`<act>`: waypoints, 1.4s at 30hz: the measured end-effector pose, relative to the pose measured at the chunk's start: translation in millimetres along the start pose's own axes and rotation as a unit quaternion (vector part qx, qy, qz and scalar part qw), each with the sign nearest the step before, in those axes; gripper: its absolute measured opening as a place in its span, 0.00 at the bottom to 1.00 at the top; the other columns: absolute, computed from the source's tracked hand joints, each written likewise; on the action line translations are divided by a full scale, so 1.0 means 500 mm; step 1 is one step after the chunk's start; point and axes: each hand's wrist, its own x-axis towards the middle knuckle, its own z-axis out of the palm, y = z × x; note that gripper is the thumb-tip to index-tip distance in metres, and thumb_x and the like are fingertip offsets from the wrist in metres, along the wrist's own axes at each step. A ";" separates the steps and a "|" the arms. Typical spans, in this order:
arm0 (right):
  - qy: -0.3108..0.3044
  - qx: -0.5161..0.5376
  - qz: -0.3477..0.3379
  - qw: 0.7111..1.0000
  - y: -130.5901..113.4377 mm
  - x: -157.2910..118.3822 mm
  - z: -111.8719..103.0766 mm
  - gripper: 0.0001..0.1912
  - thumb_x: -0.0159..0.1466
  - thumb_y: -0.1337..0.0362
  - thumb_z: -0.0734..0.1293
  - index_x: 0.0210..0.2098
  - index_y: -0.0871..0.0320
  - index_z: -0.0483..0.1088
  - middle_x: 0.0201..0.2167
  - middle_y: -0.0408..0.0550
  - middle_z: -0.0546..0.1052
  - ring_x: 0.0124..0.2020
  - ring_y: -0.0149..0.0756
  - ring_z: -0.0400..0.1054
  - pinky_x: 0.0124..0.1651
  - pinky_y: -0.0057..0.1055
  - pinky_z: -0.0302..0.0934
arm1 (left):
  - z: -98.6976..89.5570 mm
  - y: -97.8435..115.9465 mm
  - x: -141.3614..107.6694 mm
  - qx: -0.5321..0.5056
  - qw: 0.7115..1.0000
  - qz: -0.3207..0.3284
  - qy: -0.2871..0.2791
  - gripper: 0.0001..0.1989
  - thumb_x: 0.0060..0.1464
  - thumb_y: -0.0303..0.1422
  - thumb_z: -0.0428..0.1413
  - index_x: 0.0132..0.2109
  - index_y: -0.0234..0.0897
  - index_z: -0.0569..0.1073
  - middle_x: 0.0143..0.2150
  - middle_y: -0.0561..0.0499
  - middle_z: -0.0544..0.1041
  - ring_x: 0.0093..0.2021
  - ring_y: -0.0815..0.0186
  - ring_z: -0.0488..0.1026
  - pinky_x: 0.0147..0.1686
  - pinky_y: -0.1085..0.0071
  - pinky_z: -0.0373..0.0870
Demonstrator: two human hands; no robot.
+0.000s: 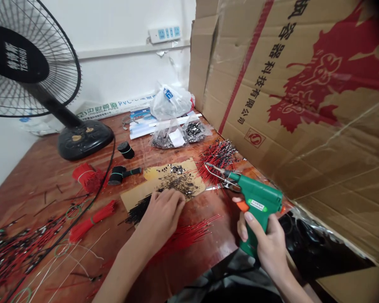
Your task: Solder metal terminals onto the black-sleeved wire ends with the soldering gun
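Observation:
My right hand (268, 240) is wrapped round the green grip of a soldering gun (262, 195) with an orange trigger. Its metal tip points left, over a pile of red wires (216, 158) with dark ends. My left hand (166, 210) rests low over a piece of cardboard (134, 193), fingers bent down and together; what they pinch is hidden. Beside it lie black wires (139, 210) on the cardboard and loose red wires (192, 231) on the table. Small black parts (177, 181) are scattered on the cardboard past my fingertips.
A black fan (85, 139) stands at the back left, its cord crossing the table. Wire bundles (93, 219) and loose wires lie at left. Plastic bags of small parts (180, 134) sit at the back. A large carton (271, 84) walls the right side.

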 end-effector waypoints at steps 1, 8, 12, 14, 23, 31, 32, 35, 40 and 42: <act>0.000 0.000 0.000 1.000 0.000 0.000 0.000 0.08 0.70 0.59 0.65 0.37 0.56 0.65 0.17 0.39 0.68 0.19 0.30 0.61 0.25 0.29 0.57 | 0.004 0.006 -0.006 0.011 1.000 0.006 -0.006 0.12 0.70 0.32 0.42 0.41 0.38 0.69 0.41 0.49 0.73 0.43 0.59 0.68 0.44 0.59 0.57; -0.005 0.005 0.012 1.000 -0.008 -0.002 0.001 0.09 0.71 0.60 0.65 0.47 0.58 0.67 0.18 0.39 0.68 0.19 0.31 0.62 0.25 0.29 0.58 | -0.022 -0.020 -0.089 0.032 0.999 0.006 0.014 0.09 0.68 0.31 0.48 0.43 0.41 0.72 0.42 0.51 0.76 0.42 0.62 0.71 0.44 0.61 0.57; -0.013 0.002 0.016 1.000 -0.010 -0.002 0.001 0.15 0.71 0.60 0.65 0.54 0.60 0.67 0.17 0.40 0.68 0.19 0.31 0.61 0.24 0.29 0.58 | -0.039 -0.081 -0.106 0.096 0.991 -0.033 0.087 0.06 0.66 0.33 0.52 0.45 0.41 0.73 0.43 0.52 0.79 0.42 0.61 0.74 0.43 0.61 0.58; -0.014 0.005 0.013 1.000 -0.009 -0.001 0.001 0.16 0.71 0.60 0.65 0.55 0.60 0.68 0.17 0.40 0.68 0.19 0.31 0.61 0.24 0.29 0.58 | -0.033 -0.099 -0.103 0.135 0.986 -0.032 0.090 0.06 0.65 0.34 0.53 0.47 0.41 0.73 0.45 0.51 0.79 0.42 0.59 0.75 0.43 0.60 0.59; -0.001 0.011 0.012 1.000 -0.013 -0.006 0.004 0.08 0.69 0.60 0.67 0.45 0.57 0.69 0.17 0.41 0.68 0.19 0.32 0.62 0.24 0.30 0.58 | -0.013 -0.109 -0.094 0.074 0.996 -0.042 0.025 0.07 0.67 0.30 0.49 0.41 0.37 0.71 0.40 0.49 0.75 0.40 0.63 0.74 0.41 0.67 0.67; -0.001 0.008 0.012 1.000 -0.004 -0.006 0.000 0.08 0.69 0.60 0.68 0.44 0.57 0.68 0.18 0.41 0.68 0.20 0.32 0.63 0.25 0.30 0.59 | -0.035 -0.096 -0.091 0.100 0.985 -0.041 0.133 0.06 0.69 0.32 0.48 0.44 0.37 0.69 0.40 0.48 0.75 0.40 0.62 0.71 0.42 0.65 0.64; -0.002 0.005 0.010 1.000 -0.002 -0.006 -0.001 0.10 0.69 0.60 0.67 0.47 0.57 0.69 0.18 0.41 0.69 0.19 0.32 0.63 0.25 0.30 0.59 | -0.039 -0.091 -0.088 0.115 0.981 -0.030 0.154 0.06 0.68 0.32 0.49 0.44 0.37 0.70 0.41 0.48 0.76 0.41 0.61 0.70 0.42 0.64 0.63; 0.001 -0.002 0.013 1.000 0.003 -0.006 -0.003 0.16 0.70 0.59 0.67 0.53 0.59 0.69 0.17 0.40 0.68 0.19 0.31 0.62 0.24 0.28 0.59 | -0.039 -0.076 -0.071 0.114 0.971 0.023 0.209 0.06 0.66 0.30 0.53 0.48 0.39 0.73 0.44 0.49 0.78 0.43 0.62 0.71 0.44 0.64 0.63; -0.007 -0.016 0.002 1.000 -0.001 -0.006 0.001 0.17 0.71 0.58 0.65 0.55 0.60 0.68 0.18 0.40 0.68 0.20 0.30 0.62 0.25 0.28 0.58 | -0.002 -0.047 -0.022 0.042 0.973 0.058 0.219 0.09 0.64 0.27 0.56 0.49 0.40 0.77 0.40 0.53 0.81 0.38 0.67 0.76 0.42 0.68 0.67; -0.008 -0.020 -0.002 1.000 -0.003 -0.005 0.001 0.17 0.71 0.58 0.65 0.56 0.60 0.68 0.18 0.40 0.68 0.20 0.30 0.62 0.25 0.28 0.58 | 0.003 -0.040 0.001 0.009 0.984 0.018 0.178 0.08 0.62 0.28 0.57 0.47 0.42 0.78 0.41 0.55 0.82 0.38 0.66 0.77 0.39 0.69 0.68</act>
